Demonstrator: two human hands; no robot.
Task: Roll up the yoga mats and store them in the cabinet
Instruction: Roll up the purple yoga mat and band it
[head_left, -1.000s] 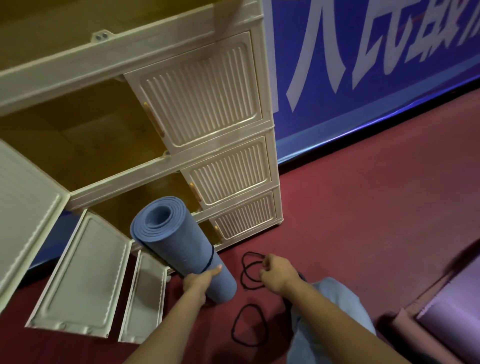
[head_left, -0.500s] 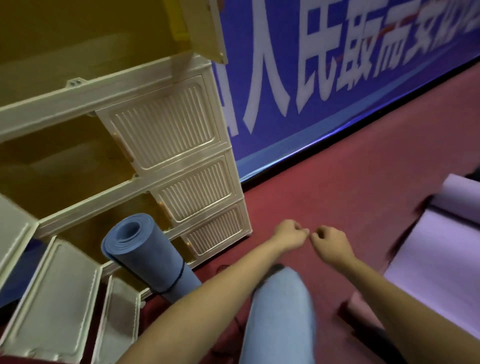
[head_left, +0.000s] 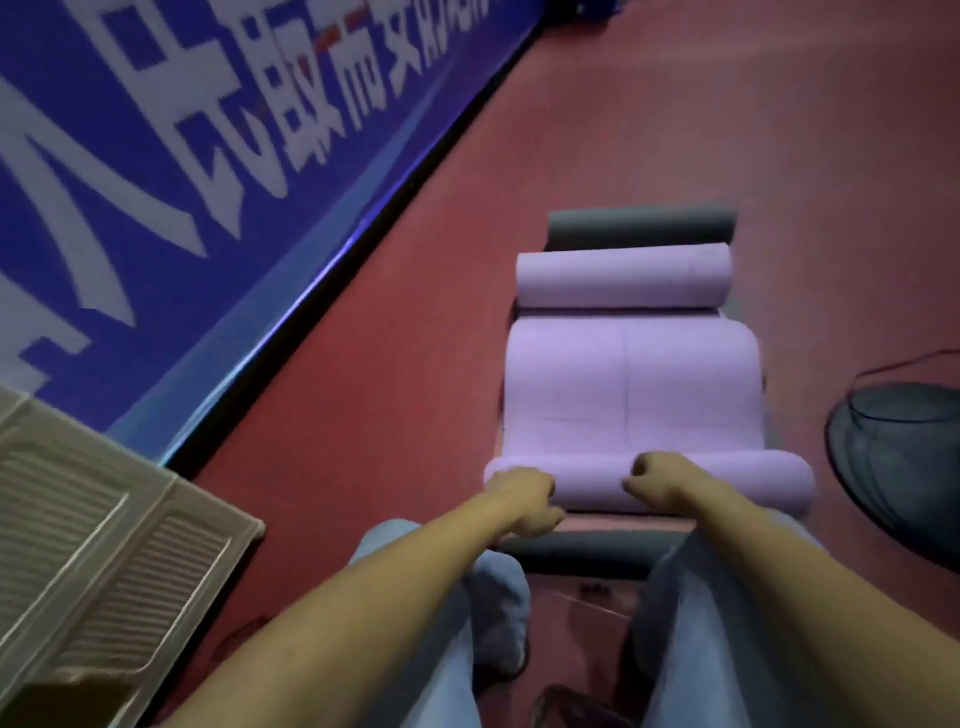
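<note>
A purple yoga mat (head_left: 628, 384) lies on the red floor ahead of me, its far end curled into a roll and its near end curled into a smaller roll. My left hand (head_left: 522, 499) and my right hand (head_left: 662, 480) both grip that near roll, fingers curled over it. Under the purple mat lies a dark grey mat (head_left: 641, 226), visible at the far end and near my knees. The cream cabinet (head_left: 104, 545) shows only a corner at lower left. The blue rolled mat is out of view.
A blue banner wall (head_left: 182, 182) with white characters runs along the left. A dark round object (head_left: 904, 478) with a thin cord lies on the floor at the right. My knees in light jeans (head_left: 441, 623) fill the bottom. Red floor stretches beyond the mats.
My view swung right from the cabinet to the purple mat. My left hand let go of the blue rolled mat, left by the cabinet, and both hands now grip the purple mat's near end.
</note>
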